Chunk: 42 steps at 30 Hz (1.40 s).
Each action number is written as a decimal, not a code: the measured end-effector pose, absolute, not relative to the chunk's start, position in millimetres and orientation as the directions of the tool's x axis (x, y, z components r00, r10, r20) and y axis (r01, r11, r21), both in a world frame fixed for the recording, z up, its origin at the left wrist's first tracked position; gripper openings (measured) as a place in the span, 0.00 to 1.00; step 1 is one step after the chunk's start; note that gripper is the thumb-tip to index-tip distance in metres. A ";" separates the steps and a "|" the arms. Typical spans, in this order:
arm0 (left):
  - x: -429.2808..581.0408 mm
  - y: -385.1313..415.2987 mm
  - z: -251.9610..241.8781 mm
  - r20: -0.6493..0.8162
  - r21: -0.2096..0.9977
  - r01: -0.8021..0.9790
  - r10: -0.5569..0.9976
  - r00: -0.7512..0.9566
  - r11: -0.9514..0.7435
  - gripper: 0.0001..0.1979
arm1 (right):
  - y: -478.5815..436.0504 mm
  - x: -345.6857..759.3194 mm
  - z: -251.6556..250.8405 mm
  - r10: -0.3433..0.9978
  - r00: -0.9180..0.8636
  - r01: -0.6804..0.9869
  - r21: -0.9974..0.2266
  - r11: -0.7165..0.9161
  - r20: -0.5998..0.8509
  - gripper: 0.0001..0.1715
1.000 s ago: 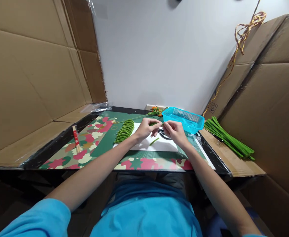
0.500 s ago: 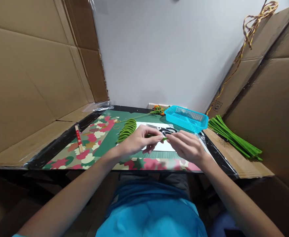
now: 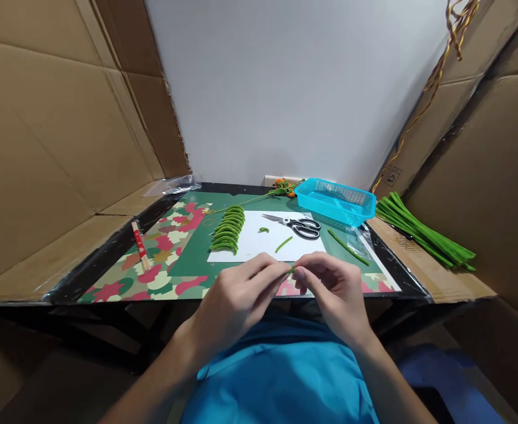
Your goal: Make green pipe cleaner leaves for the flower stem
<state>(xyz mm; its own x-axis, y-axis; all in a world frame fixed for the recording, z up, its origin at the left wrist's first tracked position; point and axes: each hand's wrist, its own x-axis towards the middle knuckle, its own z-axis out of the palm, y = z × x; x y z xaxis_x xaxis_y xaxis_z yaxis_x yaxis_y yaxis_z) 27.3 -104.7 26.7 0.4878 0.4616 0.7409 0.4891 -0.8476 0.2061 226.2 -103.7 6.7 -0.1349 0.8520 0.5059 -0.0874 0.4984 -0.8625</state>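
Observation:
Close to the table's front edge, my left hand (image 3: 250, 290) and my right hand (image 3: 335, 290) meet fingertip to fingertip. Both are closed in a pinch on a small piece of green pipe cleaner (image 3: 291, 270), mostly hidden by the fingers. Beyond them, on white paper (image 3: 252, 254), lie a short green stem (image 3: 283, 244), a small curled green piece (image 3: 264, 229) and black-handled scissors (image 3: 305, 228) with blades pointing left. A row of several curved green fuzzy pieces (image 3: 227, 231) sits along the paper's left side. One longer green stem (image 3: 348, 247) rests right of the paper.
A blue plastic basket (image 3: 336, 203) stands at the back right. Beyond it lies a bundle of green pipe cleaners (image 3: 424, 232) on cardboard. An orange flower on a green stem (image 3: 285, 187) lies by the wall. Red-wrapped chopsticks (image 3: 139, 244) are at left. Cardboard walls (image 3: 55, 118) flank the table.
Both hands have come down toward my body, still pinching the green piece. The scissors, short stem and curled piece now show uncovered on the paper. The view has shifted slightly.

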 end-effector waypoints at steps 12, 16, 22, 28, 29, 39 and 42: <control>37.4 -123.9 15.4 -0.225 0.886 -0.219 0.792 0.568 0.409 0.11 | -128.9 219.4 -39.6 0.238 -0.086 0.361 -0.193 0.912 0.967 0.22; 39.3 -127.4 14.6 -0.113 0.968 -0.159 0.902 0.418 0.195 0.12 | -130.3 217.5 -36.0 0.381 -0.013 0.326 -0.356 0.876 0.924 0.19; 52.0 -139.7 14.2 0.655 0.646 0.353 0.729 0.197 -0.676 0.08 | -136.9 208.9 -24.0 0.863 0.153 -0.115 -0.858 0.500 0.482 0.03; 48.8 -137.0 3.4 0.767 0.310 0.530 0.537 0.351 -0.789 0.11 | -141.8 211.4 -28.3 0.895 0.140 -0.099 -0.893 0.439 0.424 0.04; 47.2 -136.3 3.2 0.768 0.249 0.541 0.504 0.395 -0.803 0.11 | -142.1 213.3 -28.8 0.894 0.126 -0.066 -0.895 0.440 0.430 0.04; 35.1 -132.7 8.8 0.741 0.135 0.541 0.448 0.501 -0.830 0.10 | -142.1 234.1 -13.5 0.875 -0.093 0.078 -0.873 0.482 0.475 0.04; 31.2 -133.0 9.1 0.749 0.102 0.517 0.408 0.522 -0.850 0.11 | -144.3 237.7 -8.2 0.895 -0.142 0.075 -0.897 0.437 0.424 0.02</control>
